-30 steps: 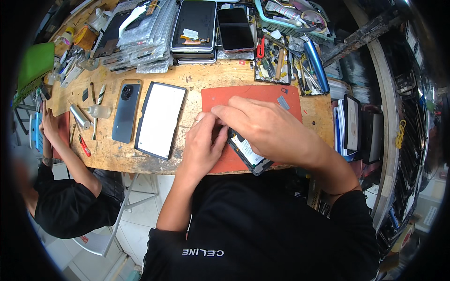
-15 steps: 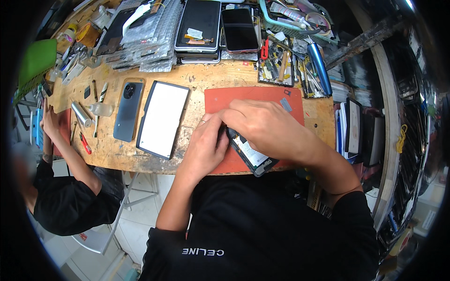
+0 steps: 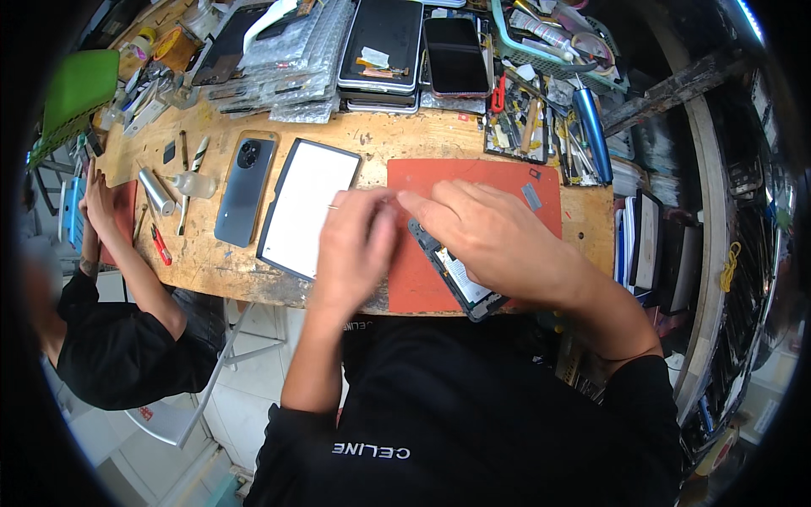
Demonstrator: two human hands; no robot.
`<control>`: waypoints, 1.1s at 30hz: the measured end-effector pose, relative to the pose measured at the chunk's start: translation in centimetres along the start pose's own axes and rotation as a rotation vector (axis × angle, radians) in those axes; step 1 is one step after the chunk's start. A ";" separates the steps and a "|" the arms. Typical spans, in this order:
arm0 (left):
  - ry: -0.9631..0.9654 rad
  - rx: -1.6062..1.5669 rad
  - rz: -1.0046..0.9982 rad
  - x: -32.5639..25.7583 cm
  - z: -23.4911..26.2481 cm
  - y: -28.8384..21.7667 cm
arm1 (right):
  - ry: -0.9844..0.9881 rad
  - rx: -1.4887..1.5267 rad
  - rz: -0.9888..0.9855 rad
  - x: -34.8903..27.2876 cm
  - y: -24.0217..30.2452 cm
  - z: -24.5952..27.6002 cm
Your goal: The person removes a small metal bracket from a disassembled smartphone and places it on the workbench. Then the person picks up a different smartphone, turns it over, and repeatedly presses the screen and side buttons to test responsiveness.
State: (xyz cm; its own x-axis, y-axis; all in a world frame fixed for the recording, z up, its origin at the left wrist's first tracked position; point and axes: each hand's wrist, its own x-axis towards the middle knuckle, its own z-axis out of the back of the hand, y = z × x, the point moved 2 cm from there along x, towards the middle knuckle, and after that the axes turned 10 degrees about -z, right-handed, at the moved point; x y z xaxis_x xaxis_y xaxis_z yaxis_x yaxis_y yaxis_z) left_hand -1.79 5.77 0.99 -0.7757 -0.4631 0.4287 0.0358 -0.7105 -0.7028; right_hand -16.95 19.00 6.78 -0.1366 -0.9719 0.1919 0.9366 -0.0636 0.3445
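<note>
An opened phone [image 3: 461, 282] with its back off lies tilted on the red mat [image 3: 414, 283], its inner parts and a pale battery showing. Over its upper part my right hand [image 3: 494, 232] is closed, thumb and fingers pinched towards the left; whatever they grip is hidden. My left hand [image 3: 353, 241] is lifted just left of the phone, apart from it, its fingers curled and smeared by motion. A shallow dark-edged tray with a white inside [image 3: 311, 198] lies partly behind the left hand.
A dark-backed phone [image 3: 246, 190], red-handled cutter [image 3: 160, 245] and clear bottle [image 3: 196, 184] lie to the left. Wrapped screens [image 3: 296, 72], a black-screened phone [image 3: 456, 55] and a tool tray [image 3: 517, 127] line the back. A co-worker's arm [image 3: 135, 262] reaches in at far left.
My left hand has come away from the phone and moved left, towards the white-lined tray. My right hand stays over the phone. The whole view has shifted slightly.
</note>
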 end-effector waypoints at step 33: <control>-0.201 0.057 -0.038 -0.8 0.9 0.2 | -0.006 0.004 -0.030 0.7 0.1 -0.4</control>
State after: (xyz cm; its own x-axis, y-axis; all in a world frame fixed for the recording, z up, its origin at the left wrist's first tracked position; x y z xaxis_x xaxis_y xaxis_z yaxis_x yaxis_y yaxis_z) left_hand -0.63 5.52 1.01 -0.6363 -0.5273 0.5630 0.0490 -0.7560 -0.6527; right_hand -16.84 18.25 6.60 -0.1669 -0.9681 0.1866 0.9306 -0.0921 0.3543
